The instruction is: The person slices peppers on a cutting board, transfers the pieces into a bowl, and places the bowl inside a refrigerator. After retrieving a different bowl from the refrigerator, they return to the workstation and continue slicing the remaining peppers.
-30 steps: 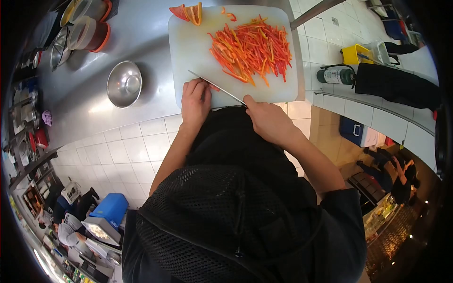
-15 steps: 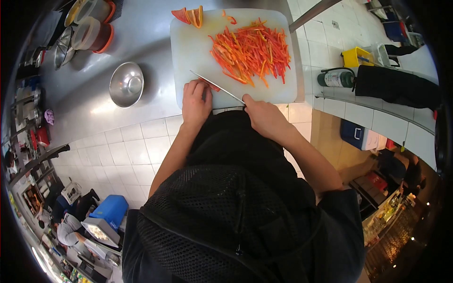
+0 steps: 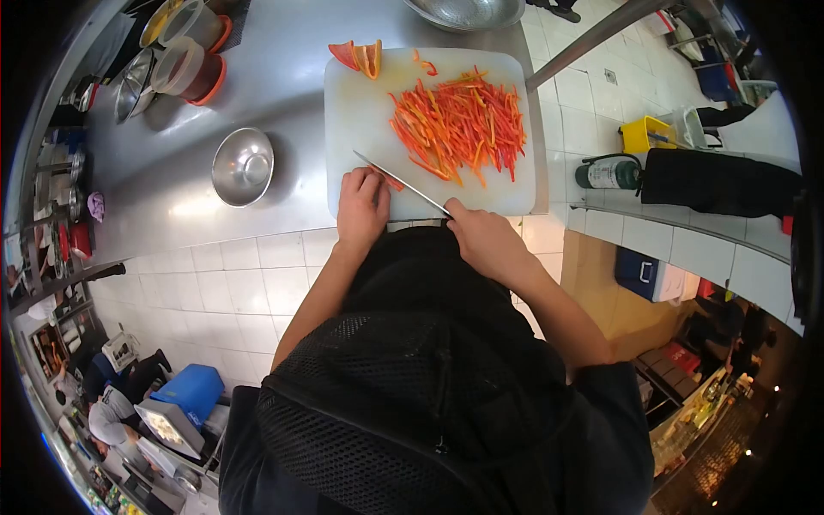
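On the white cutting board [image 3: 356,112], my left hand [image 3: 363,204] presses with curled fingers on a piece of red bell pepper [image 3: 388,179]. My right hand [image 3: 487,240] is closed round the handle of a kitchen knife [image 3: 403,184]. Its blade slants up and left across the board, close beside the pepper piece and my left fingertips. A broad heap of thin red and orange pepper strips [image 3: 463,124] covers the board's right half. Larger pepper pieces [image 3: 367,60] lie at the far left corner, and a few small scraps sit right of them.
A small steel bowl [image 3: 243,167] stands left of the board on the metal table [image 3: 172,180]. Plastic tubs [image 3: 182,69] are at the far left, and a perforated steel bowl [image 3: 468,10] is at the far edge. A metal post [image 3: 592,43] rises at the right. Other people are in the background.
The camera view has shifted, so the board and hands appear lower and the perforated bowl has come into view. Both hands keep nearly the same hold on knife and pepper.
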Demonstrator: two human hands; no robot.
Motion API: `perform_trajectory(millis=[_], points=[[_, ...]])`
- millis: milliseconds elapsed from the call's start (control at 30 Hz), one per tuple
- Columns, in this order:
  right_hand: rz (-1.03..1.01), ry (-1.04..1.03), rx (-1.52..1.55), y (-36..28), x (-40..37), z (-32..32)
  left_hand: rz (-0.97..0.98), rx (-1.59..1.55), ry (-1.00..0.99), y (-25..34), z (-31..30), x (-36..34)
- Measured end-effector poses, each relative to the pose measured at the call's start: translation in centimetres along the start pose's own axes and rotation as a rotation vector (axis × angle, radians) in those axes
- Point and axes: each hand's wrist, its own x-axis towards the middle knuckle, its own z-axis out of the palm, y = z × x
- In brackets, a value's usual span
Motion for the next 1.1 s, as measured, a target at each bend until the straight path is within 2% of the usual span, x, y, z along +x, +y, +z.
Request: perform_trajectory(millis=[167,400,500,567,700,767,833,933,1100], points=[[0.034,-0.059,-0.064,0.7,0.6,1.0,-0.011,-0.011,-0.012,0.0,0.0,0.1],[-0.008,-0.011,-0.030,2.3,1.4,3.3,-0.009,0.002,-0.058,0.1,-0.1,0.0],[0.037,-0.056,0.006,2.4,-1.2,1.1,-0.033,-0.003,-0.032,0.0,0.1,0.3],[0.234,-0.223,-0.031,2.8,-3.4,-0.2,-0.046,-0.031,-0.017,-0.1,0.2,0.0],[0.240,-0.234,-0.030,3.5,-3.2,-0.3,-0.041,-0.046,-0.007,-0.3,0.1,0.0],[0.064,-0.088,0.092,4.4,-0.1,1.2,0.014,-0.015,0.004,-0.4,0.3,0.1],[0.026,-0.043,0.129,4.1,3.4,1.9,0.004,-0.021,-0.003,-0.1,0.3,0.3],[-0.021,0.032,0.199,4.6,7.5,2.5,0.008,-0.030,-0.020,0.3,-0.2,0.3],[0.023,0.107,0.129,3.5,7.7,1.1,-0.009,-0.064,0.016,0.1,0.0,0.2]])
